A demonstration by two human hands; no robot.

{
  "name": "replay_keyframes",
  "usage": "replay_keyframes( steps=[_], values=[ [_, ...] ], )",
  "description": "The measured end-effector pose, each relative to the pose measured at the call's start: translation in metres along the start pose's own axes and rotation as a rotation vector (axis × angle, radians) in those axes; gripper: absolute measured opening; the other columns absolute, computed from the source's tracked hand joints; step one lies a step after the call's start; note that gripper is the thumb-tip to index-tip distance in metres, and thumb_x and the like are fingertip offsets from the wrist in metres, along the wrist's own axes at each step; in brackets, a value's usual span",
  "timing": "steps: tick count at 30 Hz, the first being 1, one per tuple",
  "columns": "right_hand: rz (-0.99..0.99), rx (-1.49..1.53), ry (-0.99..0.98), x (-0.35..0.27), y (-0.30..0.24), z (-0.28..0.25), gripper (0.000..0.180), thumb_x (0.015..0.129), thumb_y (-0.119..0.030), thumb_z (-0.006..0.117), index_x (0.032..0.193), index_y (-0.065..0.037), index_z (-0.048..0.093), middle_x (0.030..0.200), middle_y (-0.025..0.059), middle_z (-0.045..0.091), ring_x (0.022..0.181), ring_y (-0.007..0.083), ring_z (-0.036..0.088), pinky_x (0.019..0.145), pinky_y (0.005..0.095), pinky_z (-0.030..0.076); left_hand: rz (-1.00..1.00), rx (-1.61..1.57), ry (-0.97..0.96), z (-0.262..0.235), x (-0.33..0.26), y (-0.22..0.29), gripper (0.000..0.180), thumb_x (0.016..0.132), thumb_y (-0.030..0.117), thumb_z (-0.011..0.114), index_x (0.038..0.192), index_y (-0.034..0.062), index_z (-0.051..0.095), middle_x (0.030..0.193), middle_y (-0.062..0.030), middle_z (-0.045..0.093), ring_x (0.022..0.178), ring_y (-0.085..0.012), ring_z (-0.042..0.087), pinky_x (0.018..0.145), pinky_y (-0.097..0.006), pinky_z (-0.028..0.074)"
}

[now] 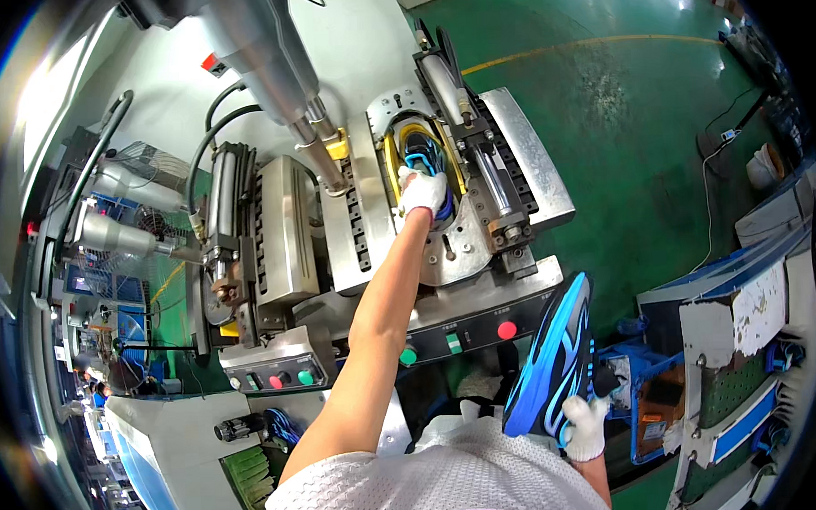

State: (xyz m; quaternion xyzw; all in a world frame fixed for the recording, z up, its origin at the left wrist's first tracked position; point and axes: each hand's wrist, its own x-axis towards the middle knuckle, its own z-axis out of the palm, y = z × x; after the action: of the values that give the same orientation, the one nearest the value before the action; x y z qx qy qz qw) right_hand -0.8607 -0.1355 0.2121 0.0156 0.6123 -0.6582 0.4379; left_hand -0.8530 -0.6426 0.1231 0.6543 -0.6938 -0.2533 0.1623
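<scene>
My left hand (422, 191), in a white glove, reaches out to the metal press machine (353, 230). It grips a dark blue shoe (420, 151) lying in the machine's yellow-rimmed cavity. Down at my right side, my white-gloved right hand (585, 426) holds a second blue and black shoe (555, 358) by its lower end. The ribbed sole of that shoe faces me and its other end points up toward the machine's front edge.
A control strip (456, 341) with green and red buttons runs along the machine's front, and a second button panel (282, 378) is lower left. Large cylinders (266, 62) hang over the machine. Blue racks and bins (734, 333) stand right, on a green floor (637, 130).
</scene>
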Motion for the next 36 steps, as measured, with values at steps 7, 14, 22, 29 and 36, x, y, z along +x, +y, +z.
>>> replay_keyframes(
  steps=[7,14,22,29,36],
  values=[
    [0.136,-0.155,-0.027,0.039,-0.013,0.023,0.027,0.085,-0.024,0.077,0.093,-0.005,0.06,0.078,-0.0027,0.055,0.049,0.0057,0.044,0.039,0.0247,0.032,0.023,-0.313,-0.276,-0.075,0.013,0.011,0.036,0.075,0.025,0.081,0.096,-0.0029,0.072,0.089,-0.0131,0.073,0.08,-0.0219,0.069,0.075,-0.036,0.056],
    [-0.304,-0.426,-0.184,0.113,-0.044,0.101,0.047,0.086,-0.028,0.08,0.119,0.001,0.064,0.09,0.0057,0.068,0.081,0.0155,0.063,0.081,0.0343,0.052,0.156,-0.632,-0.204,-0.212,-0.144,-0.057,0.056,0.079,0.03,0.082,0.124,0.0014,0.066,0.101,-0.0075,0.073,0.091,-0.0148,0.067,0.084,-0.032,0.055],
    [-0.459,-1.103,-0.276,0.306,-0.112,0.345,0.047,0.086,-0.039,0.076,0.105,0.004,0.071,0.099,0.0179,0.073,0.083,0.024,0.071,0.072,0.0388,0.056,-0.113,-0.441,-0.301,-0.27,-0.346,-0.233,0.056,0.082,0.025,0.08,0.13,0.0014,0.065,0.122,-0.0137,0.071,0.108,-0.0203,0.065,0.095,-0.04,0.052],
    [-0.79,-1.627,-0.111,0.397,-0.024,0.381,0.055,0.083,-0.048,0.064,0.109,0.0,0.071,0.119,0.0253,0.069,0.115,0.0385,0.066,0.096,0.0472,0.052,-1.169,-0.037,0.004,-0.237,-0.527,-0.37,0.079,0.073,0.042,0.083,0.129,-0.0074,0.055,0.121,-0.028,0.065,0.114,-0.0419,0.062,0.099,-0.048,0.048],
    [-0.734,-1.672,-0.103,0.383,-0.022,0.393,0.058,0.079,-0.042,0.068,0.115,0.003,0.07,0.125,0.0278,0.067,0.116,0.0402,0.066,0.1,0.0452,0.052,-1.366,-0.088,0.383,-0.133,-0.574,-0.466,0.073,0.075,0.038,0.077,0.125,-0.0059,0.047,0.125,-0.0306,0.062,0.116,-0.0469,0.06,0.101,-0.049,0.047]
  ],
)
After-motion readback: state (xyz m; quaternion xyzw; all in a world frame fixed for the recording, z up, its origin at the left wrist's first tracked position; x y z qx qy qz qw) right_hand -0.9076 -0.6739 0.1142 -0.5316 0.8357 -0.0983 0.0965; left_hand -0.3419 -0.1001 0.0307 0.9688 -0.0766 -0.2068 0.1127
